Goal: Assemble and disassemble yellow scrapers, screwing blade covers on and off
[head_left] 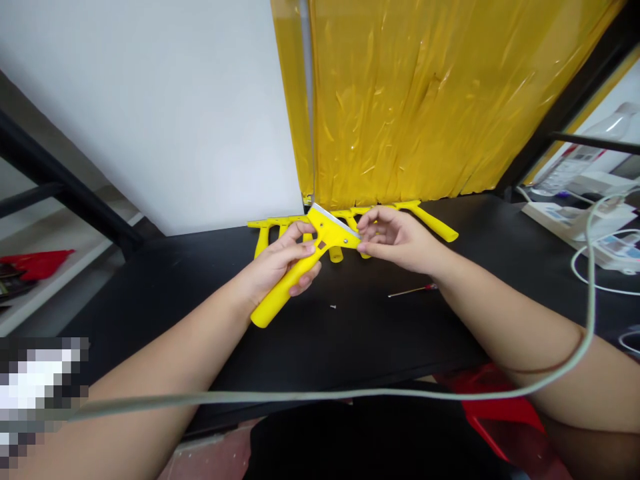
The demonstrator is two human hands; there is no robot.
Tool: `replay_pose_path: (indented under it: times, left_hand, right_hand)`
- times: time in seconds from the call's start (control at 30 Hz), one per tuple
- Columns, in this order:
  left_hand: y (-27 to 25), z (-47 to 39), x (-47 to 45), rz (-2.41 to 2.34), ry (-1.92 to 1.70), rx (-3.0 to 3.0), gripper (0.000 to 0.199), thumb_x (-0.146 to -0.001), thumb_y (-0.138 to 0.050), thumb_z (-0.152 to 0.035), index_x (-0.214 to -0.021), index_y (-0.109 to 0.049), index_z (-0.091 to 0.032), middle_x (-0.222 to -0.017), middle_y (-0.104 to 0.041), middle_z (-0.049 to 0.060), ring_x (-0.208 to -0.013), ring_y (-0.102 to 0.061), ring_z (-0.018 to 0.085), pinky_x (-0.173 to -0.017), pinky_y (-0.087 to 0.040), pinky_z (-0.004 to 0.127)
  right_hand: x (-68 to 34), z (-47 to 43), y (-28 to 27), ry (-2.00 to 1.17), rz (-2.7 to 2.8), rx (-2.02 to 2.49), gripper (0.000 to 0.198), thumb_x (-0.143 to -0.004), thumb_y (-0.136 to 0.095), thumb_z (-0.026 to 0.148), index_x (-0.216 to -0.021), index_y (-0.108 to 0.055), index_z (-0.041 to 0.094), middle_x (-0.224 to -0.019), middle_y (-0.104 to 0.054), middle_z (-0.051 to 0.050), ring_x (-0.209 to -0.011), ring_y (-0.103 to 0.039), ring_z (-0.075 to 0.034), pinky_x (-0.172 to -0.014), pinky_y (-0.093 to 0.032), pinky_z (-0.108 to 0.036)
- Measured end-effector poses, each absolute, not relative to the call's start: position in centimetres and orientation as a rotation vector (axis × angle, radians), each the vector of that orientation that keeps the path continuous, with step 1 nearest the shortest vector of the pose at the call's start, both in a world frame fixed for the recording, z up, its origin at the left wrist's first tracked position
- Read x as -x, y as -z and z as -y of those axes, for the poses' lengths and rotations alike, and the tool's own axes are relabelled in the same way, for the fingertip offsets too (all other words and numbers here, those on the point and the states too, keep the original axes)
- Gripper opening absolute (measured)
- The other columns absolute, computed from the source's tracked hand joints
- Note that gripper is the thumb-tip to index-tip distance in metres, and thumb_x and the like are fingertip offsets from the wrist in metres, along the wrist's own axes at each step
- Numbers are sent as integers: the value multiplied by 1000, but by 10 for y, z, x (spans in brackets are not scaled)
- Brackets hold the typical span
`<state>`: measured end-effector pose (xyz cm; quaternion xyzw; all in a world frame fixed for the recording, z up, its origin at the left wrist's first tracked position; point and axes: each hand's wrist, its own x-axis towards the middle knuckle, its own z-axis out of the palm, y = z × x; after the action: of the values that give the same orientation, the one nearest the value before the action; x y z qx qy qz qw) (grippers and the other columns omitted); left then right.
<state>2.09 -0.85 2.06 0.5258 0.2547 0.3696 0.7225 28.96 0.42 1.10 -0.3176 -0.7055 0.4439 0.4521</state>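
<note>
Left fingers wrapped round the scraper's (283,289) handle, held above mid tabletop (370,340), blade (336,220) on far side. Right fingers (376,251) curled at the head's right end; can't tell if pinching. More scrapers (336,255) lined up far side. Screw (333,307) near, screwdriver (413,291) right.

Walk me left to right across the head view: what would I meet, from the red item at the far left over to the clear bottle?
Red item → left hand → small metal piece → screwdriver → clear bottle.
</note>
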Motion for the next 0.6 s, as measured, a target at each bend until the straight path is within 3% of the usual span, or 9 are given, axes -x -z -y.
replay_pose_path:
  times: [0.07,0.17,0.23,0.37,0.47,0.6]
  left_hand:
    - [-20,6,-19,-565,-834,-1177,38,-87,-71,-22,-111,-43,-29,-79,-59,-5,-42,-52,10,-30,-37,15]
    - [-18,1,-16,-571,-868,-1199,38,-87,-71,-21,-110,-43,-30,-79,-58,-6,-43,-53,11,-30,-38,16]
    - [-18,-2,-14,-573,-877,-1198,38,-87,-71,-21,-111,-42,-30,-80,-59,-6,-44,-54,11,-30,-38,16]
    - [-20,-3,-11,-568,-881,-1176,39,-86,-72,-20,-111,-43,-29,-87,-63,-5,-43,-54,9,-30,-37,15]
    - [-23,-1,-9,-549,-876,-1153,41,-85,-74,-20,-112,-45,-29,-90,-64,-5,-42,-54,8,-30,-36,15]
    - [-26,3,-7,-518,-862,-1137,41,-84,-75,-19,-113,-48,-29,-92,-63,-4,-43,-54,7,-30,-35,14]
  right_hand:
    - [-309,-1,-23,-997,1931,902,36,-77,-89,36,-97,-64,20,-83,-61,2,-72,-58,-12,-66,-48,-27]
    - [-334,3,-38,-1198,2384,1188,30,-78,-86,41,-91,-69,19,-73,-63,2,-64,-57,-13,-59,-43,-26]
    - [-339,7,-41,-1219,2617,1406,23,-76,-84,35,-91,-74,20,-73,-68,1,-64,-60,-14,-57,-42,-27]
    - [-326,17,-34,-773,2764,1726,15,-68,-75,12,-79,-76,22,-76,-72,-1,-63,-62,-17,-55,-39,-29]
    - [-315,21,-30,-618,2771,1752,18,-66,-69,6,-71,-74,22,-75,-71,-3,-61,-60,-18,-55,-39,-30]
    - [-308,23,-30,-745,2796,1528,15,-70,-66,8,-72,-71,22,-74,-69,-2,-61,-58,-16,-55,-37,-29]
